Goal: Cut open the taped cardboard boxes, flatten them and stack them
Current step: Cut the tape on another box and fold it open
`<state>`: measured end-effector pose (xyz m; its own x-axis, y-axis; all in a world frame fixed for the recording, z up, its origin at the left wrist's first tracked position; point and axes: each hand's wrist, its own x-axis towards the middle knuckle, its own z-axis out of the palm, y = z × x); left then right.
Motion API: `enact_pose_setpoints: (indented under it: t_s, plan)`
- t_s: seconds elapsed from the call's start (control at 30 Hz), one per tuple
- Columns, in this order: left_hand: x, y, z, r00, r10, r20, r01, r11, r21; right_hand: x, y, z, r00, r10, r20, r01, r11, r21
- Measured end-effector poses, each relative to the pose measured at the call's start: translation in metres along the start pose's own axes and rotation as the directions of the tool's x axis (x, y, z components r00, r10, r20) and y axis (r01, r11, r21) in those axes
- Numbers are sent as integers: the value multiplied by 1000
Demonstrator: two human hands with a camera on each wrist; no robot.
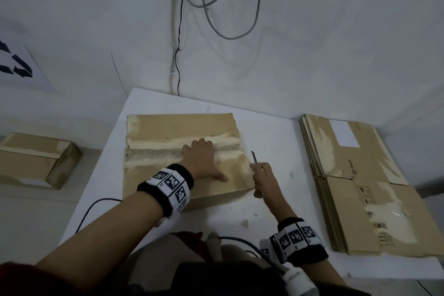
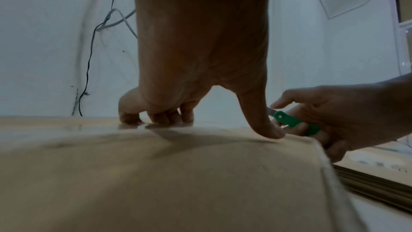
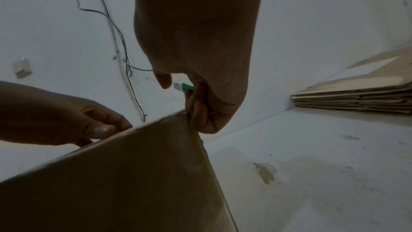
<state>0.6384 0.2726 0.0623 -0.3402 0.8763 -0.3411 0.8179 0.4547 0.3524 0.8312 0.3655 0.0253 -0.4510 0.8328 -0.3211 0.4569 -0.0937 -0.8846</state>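
A taped cardboard box stands on the white table, its top seam running left to right under torn tape. My left hand lies on the box top, fingertips pressing at the seam and thumb spread toward the near right corner. My right hand grips a green-handled knife just off the box's right edge, blade pointing up and away. In the right wrist view the knife sits in the curled fingers above the box corner.
A stack of flattened boxes lies on the table's right side. Another closed box sits on a lower surface at the left. Cables hang down the wall behind the table. A small cardboard scrap lies near the front edge.
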Motion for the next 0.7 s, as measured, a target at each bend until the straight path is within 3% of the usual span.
enact_pose_setpoints:
  t_s: [0.07,0.2,0.3,0.4,0.5,0.6,0.7]
  plan:
    - [0,-1,0,999,51,-4,-52,997,-52,4,-3,-4,1000,-12,17,12,1000,-19]
    - [-1,2,4,995,88,-40,-91,990,-110,27,-20,-16,969,-248,7,238,920,-311]
    - [-2,5,7,993,105,-53,-110,987,-120,47,-45,-19,950,-308,51,304,875,-377]
    - [-4,5,6,992,109,-61,-115,986,-118,61,-67,-19,935,-304,181,354,832,-428]
    - [-7,5,7,990,128,-66,-134,985,-106,71,-81,-22,930,-213,300,350,761,-546]
    - [-9,7,9,985,150,-85,-158,983,-93,76,-87,-27,923,-179,342,364,698,-617]
    - [-8,5,7,977,185,-102,-195,975,-105,70,-82,-22,927,-207,312,356,749,-559]
